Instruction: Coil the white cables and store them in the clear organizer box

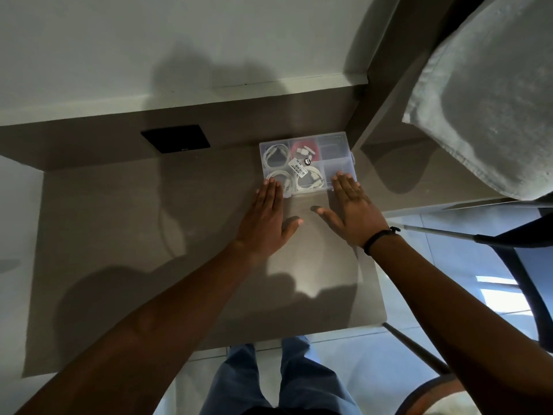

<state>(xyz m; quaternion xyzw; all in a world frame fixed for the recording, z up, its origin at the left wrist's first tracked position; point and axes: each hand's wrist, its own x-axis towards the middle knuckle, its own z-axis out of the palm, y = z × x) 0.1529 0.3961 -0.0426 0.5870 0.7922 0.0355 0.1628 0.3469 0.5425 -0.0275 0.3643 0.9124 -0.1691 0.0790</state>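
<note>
The clear organizer box (pixel 335 139) lies on the brown table near the back right, its lid down with a white barcode sticker on it. Coiled white cables (pixel 274 154) show through the lid in the left and front compartments, and a red item (pixel 299 145) sits in a back-middle compartment. My left hand (pixel 264 217) lies flat and open, fingertips touching the box's front left corner. My right hand (pixel 353 211) is also flat with fingers spread, fingertips resting on the box's front right edge. Neither hand holds anything.
A black flat square (pixel 176 138) lies on the table's back ledge, left of the box. A grey cushioned chair (pixel 484 94) stands at the right. The table (pixel 134 235) ends in front near my legs; a wall runs behind.
</note>
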